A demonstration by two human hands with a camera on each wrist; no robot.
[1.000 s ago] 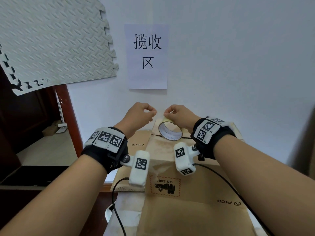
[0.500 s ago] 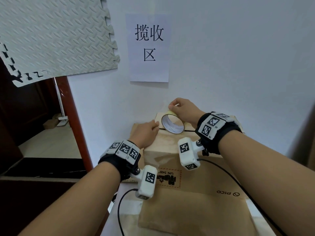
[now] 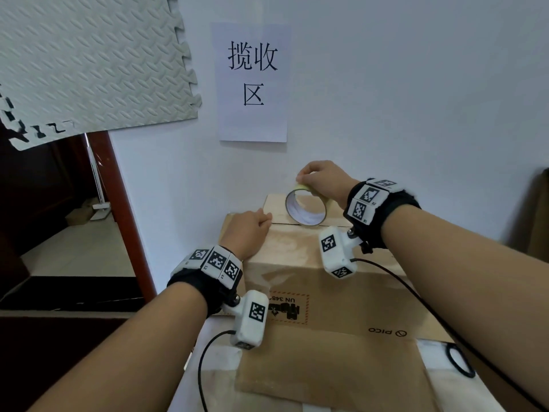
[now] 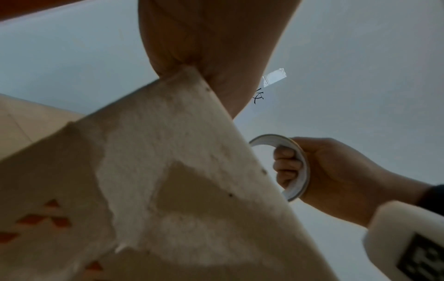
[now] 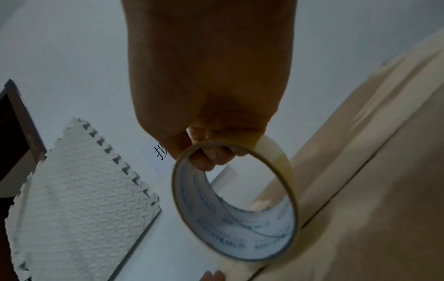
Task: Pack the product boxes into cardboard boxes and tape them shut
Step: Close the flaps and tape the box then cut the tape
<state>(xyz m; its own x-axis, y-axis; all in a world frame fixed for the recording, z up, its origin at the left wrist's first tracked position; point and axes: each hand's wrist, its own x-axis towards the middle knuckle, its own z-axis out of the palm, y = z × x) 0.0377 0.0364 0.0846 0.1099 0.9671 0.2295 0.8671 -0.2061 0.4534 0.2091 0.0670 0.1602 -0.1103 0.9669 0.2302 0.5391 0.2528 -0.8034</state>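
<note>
I'm looking down on the cardboard box, its flaps folded shut, pushed up against the white wall. My left hand rests on the far left of the lid at the seam, fingers curled under; whether it pins a tape end I cannot tell. My right hand grips the tape roll, fingers hooked through its core, standing it on edge over the seam. I judge this the taping step: next, draw the roll along the seam, keeping the strip centred and pressed flat.
</note>
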